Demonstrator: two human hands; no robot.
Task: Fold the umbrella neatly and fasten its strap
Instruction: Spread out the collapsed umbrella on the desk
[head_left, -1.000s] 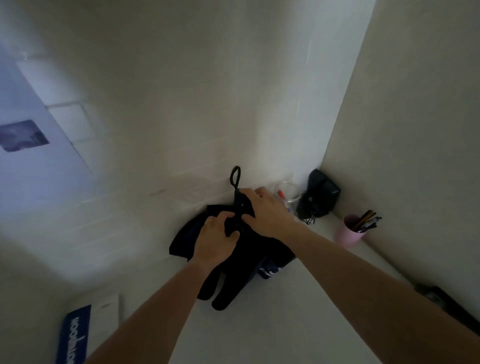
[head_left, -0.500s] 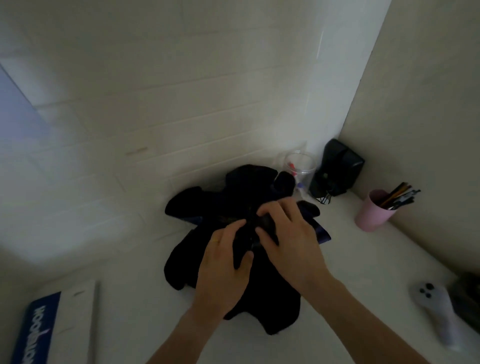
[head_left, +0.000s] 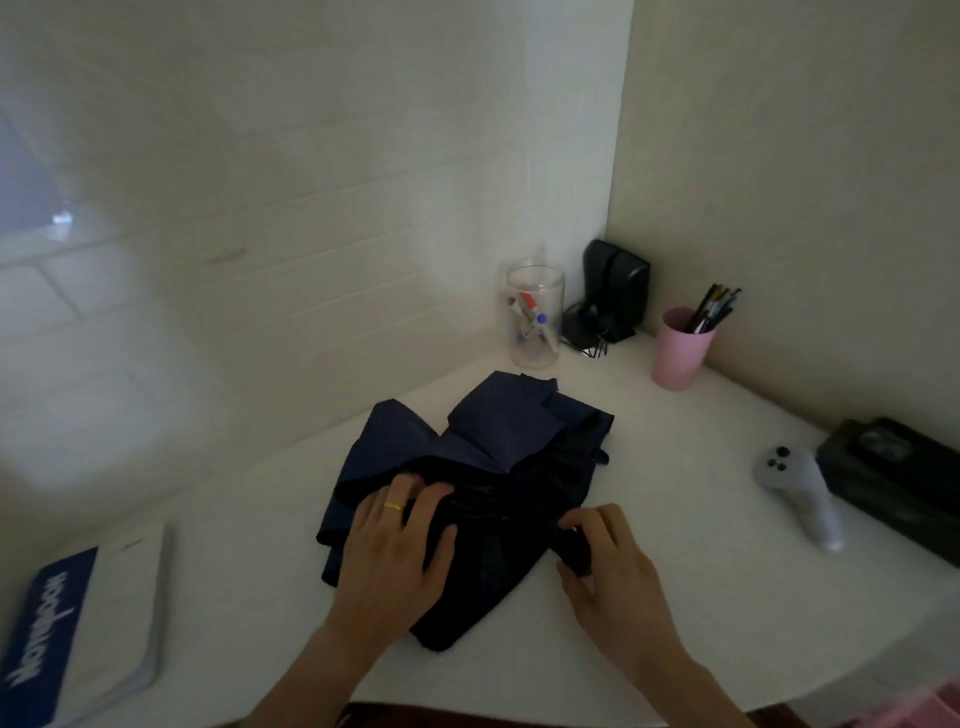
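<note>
A dark navy umbrella (head_left: 483, 457) lies collapsed and rumpled on the white table (head_left: 675, 467), its loose fabric spread in flaps toward the wall. My left hand (head_left: 400, 551), with a gold ring, rests flat on the left part of the cloth, fingers pressing into the folds. My right hand (head_left: 608, 566) pinches a dark end of the umbrella at its right side, between thumb and fingers. The strap is not distinguishable among the dark folds.
Behind the umbrella stand a clear jar of markers (head_left: 535, 314), a black device (head_left: 613, 291) in the corner and a pink cup of pens (head_left: 680, 345). A grey controller (head_left: 800, 493) and black case (head_left: 893, 483) lie right. A blue-and-white book (head_left: 78, 629) lies left.
The umbrella came down from in front of the wall onto the table. My hands moved apart, the left flattening the cloth, the right shifting to the right end. The camera tilted down.
</note>
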